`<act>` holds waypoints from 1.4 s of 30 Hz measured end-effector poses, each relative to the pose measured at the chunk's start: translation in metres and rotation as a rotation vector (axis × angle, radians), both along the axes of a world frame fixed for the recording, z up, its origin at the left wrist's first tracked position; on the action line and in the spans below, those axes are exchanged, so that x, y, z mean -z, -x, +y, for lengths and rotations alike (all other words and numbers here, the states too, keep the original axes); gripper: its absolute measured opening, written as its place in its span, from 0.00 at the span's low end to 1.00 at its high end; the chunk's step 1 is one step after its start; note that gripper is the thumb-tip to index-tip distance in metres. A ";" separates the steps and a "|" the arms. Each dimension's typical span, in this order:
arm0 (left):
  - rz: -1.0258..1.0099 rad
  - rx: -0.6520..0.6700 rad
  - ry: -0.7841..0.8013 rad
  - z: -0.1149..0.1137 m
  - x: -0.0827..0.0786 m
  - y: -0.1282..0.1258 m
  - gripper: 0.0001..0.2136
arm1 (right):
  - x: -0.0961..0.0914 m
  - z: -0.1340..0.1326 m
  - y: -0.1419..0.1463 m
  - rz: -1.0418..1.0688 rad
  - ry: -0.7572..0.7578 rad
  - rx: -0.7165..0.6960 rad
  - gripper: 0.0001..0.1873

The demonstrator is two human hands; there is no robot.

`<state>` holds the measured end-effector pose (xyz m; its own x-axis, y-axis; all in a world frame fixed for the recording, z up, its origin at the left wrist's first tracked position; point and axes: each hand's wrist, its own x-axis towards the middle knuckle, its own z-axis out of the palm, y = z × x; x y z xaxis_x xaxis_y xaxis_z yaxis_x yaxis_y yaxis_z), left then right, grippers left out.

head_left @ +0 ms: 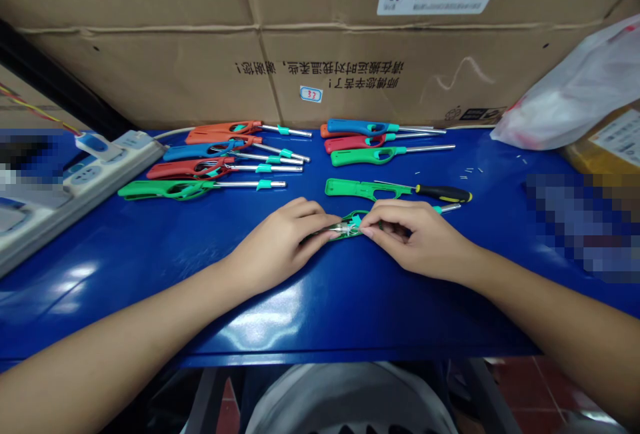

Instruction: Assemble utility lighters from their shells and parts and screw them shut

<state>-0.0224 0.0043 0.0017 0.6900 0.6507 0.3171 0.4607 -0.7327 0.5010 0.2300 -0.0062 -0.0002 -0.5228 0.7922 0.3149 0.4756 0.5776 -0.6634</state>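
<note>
An opened green gas lighter lies on the blue table between my hands, its inner parts showing. My left hand is closed, thumb and fingers pinching the lighter's handle end around a clear, metal-tipped inner part. At the turquoise trigger, my right hand makes a pinch; whatever small piece sits in its fingertips is hidden. The metal tube sticks out past the right hand. Just behind lies a loose green shell half, with a black and yellow screwdriver whose shaft rests over it.
Several coloured lighters lie at the back left, including a green one. More lie at the back right, among them a blue one. Small screws are scattered near a plastic bag. A power strip stands left; a cardboard box walls the back.
</note>
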 end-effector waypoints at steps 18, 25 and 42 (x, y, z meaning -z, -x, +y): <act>0.005 0.005 -0.010 -0.001 0.001 0.000 0.12 | 0.001 0.000 0.001 0.009 0.022 0.017 0.05; -0.025 0.001 -0.014 -0.001 0.001 -0.001 0.12 | 0.003 0.000 0.002 0.034 0.031 0.017 0.05; -0.062 0.000 -0.003 0.000 0.003 -0.001 0.12 | 0.003 0.000 0.003 0.077 0.070 0.005 0.08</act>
